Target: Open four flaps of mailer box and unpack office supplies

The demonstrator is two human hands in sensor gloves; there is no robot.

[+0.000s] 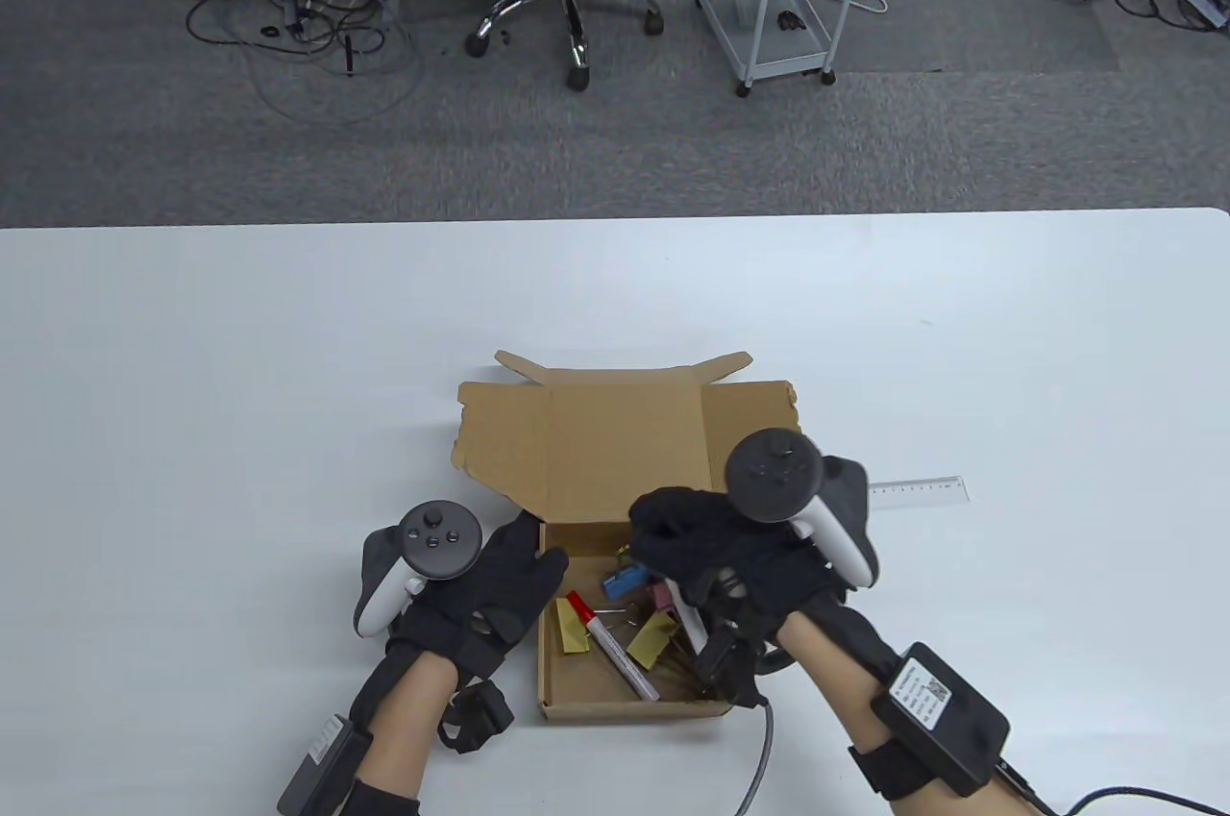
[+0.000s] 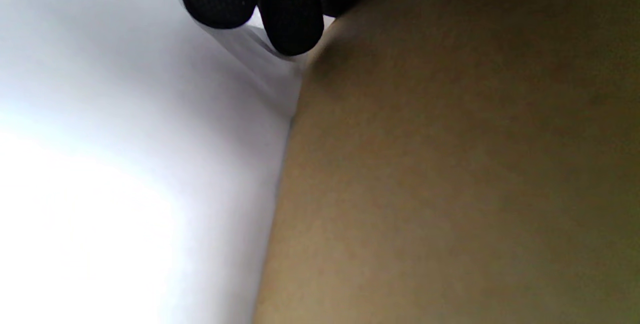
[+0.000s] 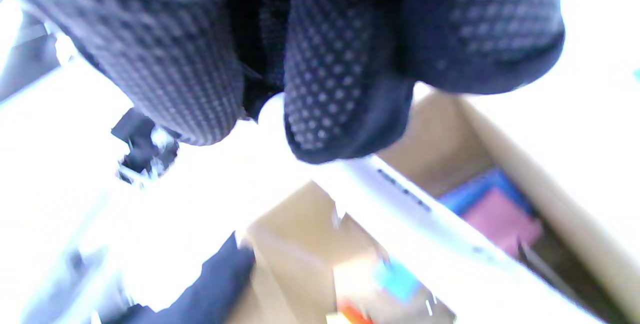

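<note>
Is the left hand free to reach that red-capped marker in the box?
Probably yes: the left hand rests open against the box's left wall, and the marker lies uncovered just inside, with the lid folded back.

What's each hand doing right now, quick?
Left hand: open, fingers straight against the mailer box wall.
Right hand: closed, pinching a white pen-like item.

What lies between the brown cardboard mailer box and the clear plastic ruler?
In the table view, the right hand covers that stretch between mailer box and ruler.
</note>
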